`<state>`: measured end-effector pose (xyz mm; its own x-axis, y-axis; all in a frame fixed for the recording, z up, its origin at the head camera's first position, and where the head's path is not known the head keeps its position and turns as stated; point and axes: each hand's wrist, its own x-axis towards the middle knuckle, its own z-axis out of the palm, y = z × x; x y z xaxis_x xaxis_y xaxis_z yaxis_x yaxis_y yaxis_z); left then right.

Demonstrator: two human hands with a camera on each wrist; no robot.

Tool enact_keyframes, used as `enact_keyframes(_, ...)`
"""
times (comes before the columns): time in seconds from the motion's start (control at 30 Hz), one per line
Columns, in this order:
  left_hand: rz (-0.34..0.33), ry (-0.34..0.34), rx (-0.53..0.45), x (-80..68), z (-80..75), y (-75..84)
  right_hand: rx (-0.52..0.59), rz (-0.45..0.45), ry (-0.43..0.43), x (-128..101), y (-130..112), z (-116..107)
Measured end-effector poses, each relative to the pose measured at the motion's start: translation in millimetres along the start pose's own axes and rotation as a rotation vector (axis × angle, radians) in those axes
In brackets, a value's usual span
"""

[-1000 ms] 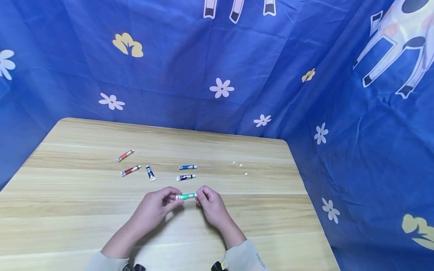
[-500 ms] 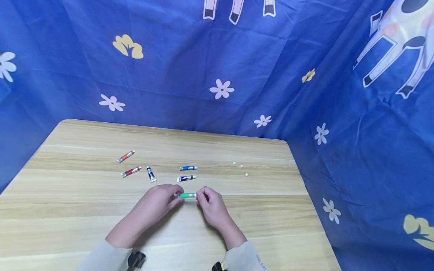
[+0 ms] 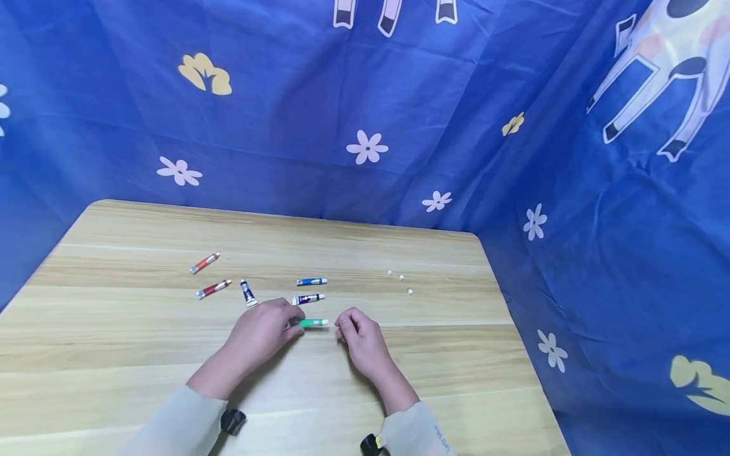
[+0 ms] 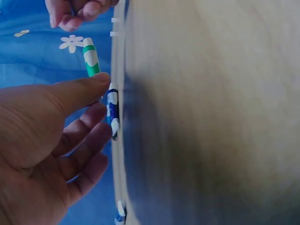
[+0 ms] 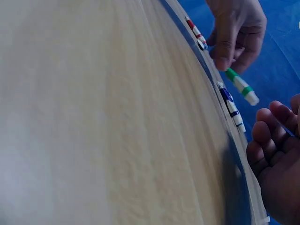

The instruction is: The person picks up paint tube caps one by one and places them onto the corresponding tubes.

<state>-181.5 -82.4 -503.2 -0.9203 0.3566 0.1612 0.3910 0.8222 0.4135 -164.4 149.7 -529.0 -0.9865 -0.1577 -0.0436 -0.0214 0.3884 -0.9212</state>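
A small green paint tube (image 3: 313, 323) with a white-capped end is pinched between the thumb and fingers of my left hand (image 3: 262, 332), just above the table. Its capped end points right. My right hand (image 3: 365, 342) is a short way from that end, its fingers loosely curled, with nothing visible in them. The left wrist view shows the thumb pressing on the tube (image 4: 91, 58), the other fingers curled below. In the right wrist view a gap lies between the tube's white end (image 5: 253, 98) and my right fingertips (image 5: 262, 115).
Beyond my hands lie a blue tube (image 3: 312, 282) and a dark purple tube (image 3: 308, 299). Farther left are a dark blue tube (image 3: 248, 294), a dark red tube (image 3: 213, 289) and an orange-red tube (image 3: 204, 263). Small white caps (image 3: 402, 277) lie at right on the wooden table (image 3: 456, 354).
My right hand has let go of the green tube's capped end and moved slightly right. The left hand still holds the tube, now turned more over it. The head view has shifted slightly.
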Motion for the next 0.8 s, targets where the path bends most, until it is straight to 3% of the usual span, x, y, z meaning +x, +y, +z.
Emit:
enact_keyframes(0.13,-0.034,-0.033,0.019,3.1,4.5,-5.9,0.009,-0.003,0.007,1.8,1.0,-5.3)
enact_keyframes(0.43,-0.027,-0.013,0.064,10.3,6.3,-12.3,0.033,-0.026,0.055,8.2,8.5,-18.1)
enact_keyframes(0.8,-0.067,0.003,0.024,11.3,9.4,-11.9,0.114,0.003,0.183,17.2,18.1,-51.3)
